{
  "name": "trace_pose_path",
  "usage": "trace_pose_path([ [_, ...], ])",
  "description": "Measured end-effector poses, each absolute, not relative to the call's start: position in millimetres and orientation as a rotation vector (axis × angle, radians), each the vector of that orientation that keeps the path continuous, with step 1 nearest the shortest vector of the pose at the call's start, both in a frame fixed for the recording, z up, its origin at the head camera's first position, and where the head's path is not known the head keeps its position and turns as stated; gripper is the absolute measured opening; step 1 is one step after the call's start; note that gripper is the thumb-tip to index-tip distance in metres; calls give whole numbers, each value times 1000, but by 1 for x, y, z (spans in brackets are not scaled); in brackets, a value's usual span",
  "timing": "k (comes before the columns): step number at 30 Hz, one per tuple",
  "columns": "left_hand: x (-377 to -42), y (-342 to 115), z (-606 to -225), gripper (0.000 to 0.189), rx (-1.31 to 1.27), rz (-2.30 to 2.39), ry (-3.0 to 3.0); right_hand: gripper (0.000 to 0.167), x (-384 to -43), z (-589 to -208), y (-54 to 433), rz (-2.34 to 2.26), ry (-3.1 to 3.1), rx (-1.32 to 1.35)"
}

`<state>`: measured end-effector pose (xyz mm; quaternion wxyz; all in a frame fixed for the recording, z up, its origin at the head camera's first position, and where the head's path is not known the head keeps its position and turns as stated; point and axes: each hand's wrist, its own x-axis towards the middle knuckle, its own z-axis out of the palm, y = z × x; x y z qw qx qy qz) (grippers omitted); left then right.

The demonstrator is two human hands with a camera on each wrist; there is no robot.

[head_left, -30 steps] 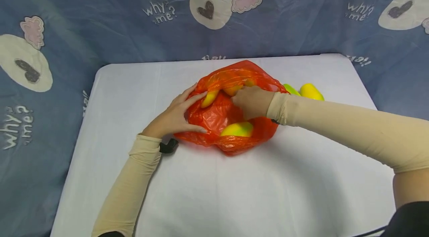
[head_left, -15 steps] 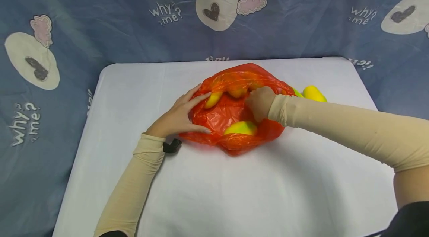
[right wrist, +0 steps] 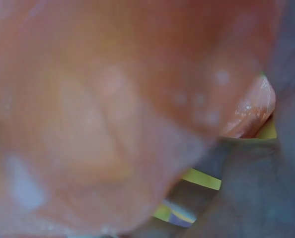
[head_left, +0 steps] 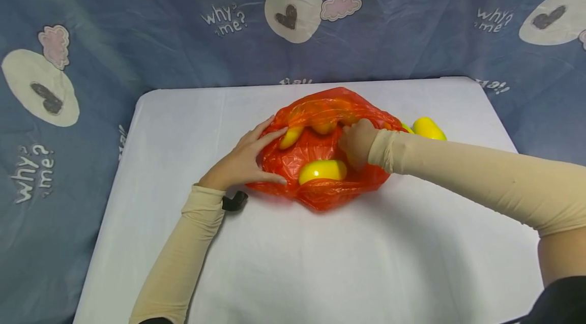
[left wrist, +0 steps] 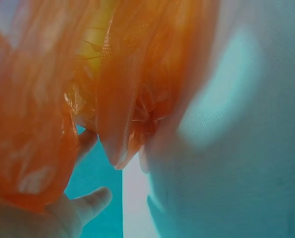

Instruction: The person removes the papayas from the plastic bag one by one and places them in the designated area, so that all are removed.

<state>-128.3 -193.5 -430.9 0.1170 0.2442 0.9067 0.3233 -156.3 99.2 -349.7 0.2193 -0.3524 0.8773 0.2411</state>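
A thin red plastic bag (head_left: 293,158) lies mouth up on the white table. My left hand (head_left: 238,161) spreads over its left side, fingers and thumb fairly straight, fingertips at the rim. In the left wrist view the thumb (left wrist: 95,201) stands apart from the orange-looking plastic. My right hand (head_left: 358,143) reaches into the bag, its fingers largely hidden. The right wrist view shows yellow between those fingers (right wrist: 189,193); I cannot tell whether they grip it. Inside lie a smooth yellow fruit (head_left: 322,170) at the front, a banana-like yellow piece (head_left: 291,137) and an orange-yellow round fruit (head_left: 324,128).
Right of the bag, beyond the right forearm, lie a yellow fruit (head_left: 429,128) and a green one (head_left: 406,128), partly covered. A white cloth covers the table (head_left: 339,263). Behind it hangs a blue patterned curtain (head_left: 183,49).
My right hand has shifted slightly right inside the bag. The front fruit has rolled from its greenish side to a yellow one and shows more. My left hand keeps its place on the bag.
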Motion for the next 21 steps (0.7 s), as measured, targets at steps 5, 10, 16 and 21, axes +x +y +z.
trace_pose_path([
  [5, -129, -194, -432, 115, 720, 944, 2659, 34, -161, -354, 100, 608, 2461, -1002],
  [10, -127, -194, -431, 115, 704, 950, 2660, 40, -164, -358, 103, 541, 2482, -1039],
  [16, -128, -194, -431, 114, 722, 945, 2655, 65, -168, -362, 117, 256, 2510, -975],
  [21, -127, -195, -431, 114, 708, 948, 2659, 87, -168, -369, 127, -7, 2533, -999],
])
